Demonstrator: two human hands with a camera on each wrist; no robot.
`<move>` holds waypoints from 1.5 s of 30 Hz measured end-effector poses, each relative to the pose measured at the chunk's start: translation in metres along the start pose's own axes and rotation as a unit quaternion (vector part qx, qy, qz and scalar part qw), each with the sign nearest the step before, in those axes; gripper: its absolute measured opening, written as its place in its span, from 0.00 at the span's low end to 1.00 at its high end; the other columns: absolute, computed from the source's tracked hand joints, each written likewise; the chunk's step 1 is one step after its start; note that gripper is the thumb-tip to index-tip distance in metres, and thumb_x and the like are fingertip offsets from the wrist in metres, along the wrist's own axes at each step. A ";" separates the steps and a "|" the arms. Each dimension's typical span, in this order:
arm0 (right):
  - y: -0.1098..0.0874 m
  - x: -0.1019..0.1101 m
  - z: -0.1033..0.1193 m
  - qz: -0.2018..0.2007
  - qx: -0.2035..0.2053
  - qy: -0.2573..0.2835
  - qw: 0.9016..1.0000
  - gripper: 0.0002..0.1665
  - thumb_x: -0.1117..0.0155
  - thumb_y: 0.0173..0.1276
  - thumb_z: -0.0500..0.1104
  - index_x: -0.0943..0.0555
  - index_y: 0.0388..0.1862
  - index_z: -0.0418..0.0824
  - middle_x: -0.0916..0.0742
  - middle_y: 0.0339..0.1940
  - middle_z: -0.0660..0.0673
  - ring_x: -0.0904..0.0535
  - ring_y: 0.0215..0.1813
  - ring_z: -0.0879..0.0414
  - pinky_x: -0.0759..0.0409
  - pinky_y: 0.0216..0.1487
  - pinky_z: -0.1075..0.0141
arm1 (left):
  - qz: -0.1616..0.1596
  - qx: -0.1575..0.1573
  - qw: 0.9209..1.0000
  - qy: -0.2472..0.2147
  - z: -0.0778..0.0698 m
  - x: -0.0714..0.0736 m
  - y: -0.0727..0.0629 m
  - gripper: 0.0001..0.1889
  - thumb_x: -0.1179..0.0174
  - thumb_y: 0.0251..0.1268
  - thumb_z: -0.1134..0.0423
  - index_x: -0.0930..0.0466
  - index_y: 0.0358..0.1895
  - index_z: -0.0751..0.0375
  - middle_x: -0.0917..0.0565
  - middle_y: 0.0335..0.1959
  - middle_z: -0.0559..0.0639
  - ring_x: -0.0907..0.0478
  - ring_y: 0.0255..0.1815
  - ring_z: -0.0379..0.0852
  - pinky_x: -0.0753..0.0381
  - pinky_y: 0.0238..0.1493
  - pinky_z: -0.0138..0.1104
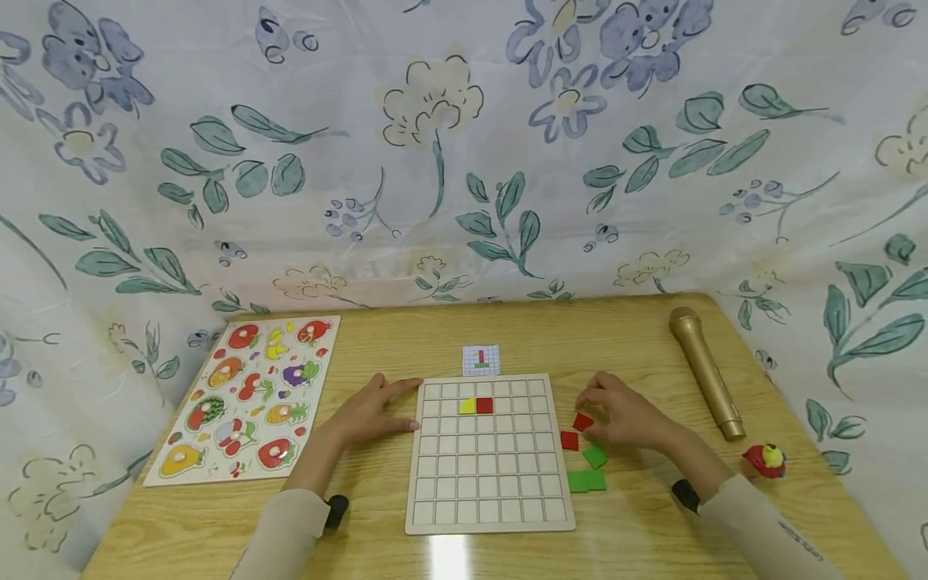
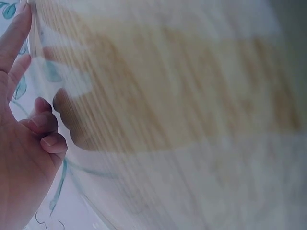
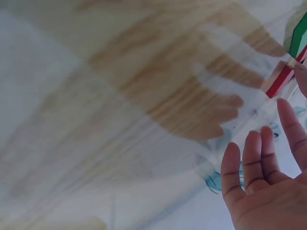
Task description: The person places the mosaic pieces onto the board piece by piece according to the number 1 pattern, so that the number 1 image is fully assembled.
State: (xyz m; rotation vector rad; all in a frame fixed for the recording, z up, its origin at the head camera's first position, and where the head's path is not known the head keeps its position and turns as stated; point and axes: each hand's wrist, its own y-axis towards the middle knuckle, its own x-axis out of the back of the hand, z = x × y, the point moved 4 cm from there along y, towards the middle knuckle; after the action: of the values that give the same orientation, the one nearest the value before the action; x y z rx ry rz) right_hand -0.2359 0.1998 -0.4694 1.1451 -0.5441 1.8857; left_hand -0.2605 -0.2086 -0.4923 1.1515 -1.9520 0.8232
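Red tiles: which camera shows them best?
The head view: it shows three red tiles, one on the board, two by the right hand. The right wrist view catches only some red at its edge; the left wrist view shows none.

Head view bright, fairly sharp; white glare on near tabletop (image 1: 384, 552); wrist views hazy, tabletop blurred.

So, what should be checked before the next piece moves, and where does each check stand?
1. Left hand at the left edge of the grid board: ok.
2. Pattern card uncovered: ok, just beyond the board.
3. Yellow piece and red square side by side on the board: ok.
4. Green tiles on the board: not ok; they lie to its right.
5. Right hand gripping the nearest loose red tile: cannot tell.
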 end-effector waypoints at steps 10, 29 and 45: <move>-0.003 -0.004 -0.004 -0.009 -0.006 -0.010 1.000 0.13 0.22 0.55 0.39 0.16 0.37 0.45 0.25 0.41 0.51 0.28 0.47 0.56 0.25 0.52 0.55 | 0.005 0.010 1.000 -0.003 -0.001 0.000 0.000 0.42 0.30 0.55 0.39 0.34 0.74 0.39 0.36 0.37 0.53 0.40 0.30 0.46 0.39 0.31 0.39; 0.000 -0.006 -0.004 -0.034 0.006 -0.026 0.999 0.11 0.23 0.52 0.39 0.17 0.33 0.45 0.26 0.39 0.52 0.31 0.44 0.58 0.25 0.49 0.59 | 0.003 0.007 1.000 -0.004 0.000 0.000 0.000 0.42 0.30 0.54 0.39 0.34 0.74 0.38 0.36 0.38 0.52 0.39 0.30 0.46 0.38 0.31 0.39; 0.015 -0.006 0.012 -0.050 0.036 -0.029 0.998 0.11 0.23 0.52 0.39 0.16 0.33 0.43 0.26 0.38 0.51 0.31 0.42 0.59 0.25 0.46 0.61 | 0.003 0.006 1.000 -0.001 -0.002 0.001 0.000 0.41 0.30 0.55 0.39 0.34 0.74 0.38 0.36 0.37 0.52 0.40 0.30 0.46 0.39 0.31 0.39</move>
State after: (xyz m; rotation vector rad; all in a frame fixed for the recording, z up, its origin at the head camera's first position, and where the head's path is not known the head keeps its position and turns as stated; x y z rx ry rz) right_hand -0.2412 0.1798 -0.4677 1.2554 -0.4451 1.8032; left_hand -0.2604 -0.2076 -0.4903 1.1542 -1.9561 0.8382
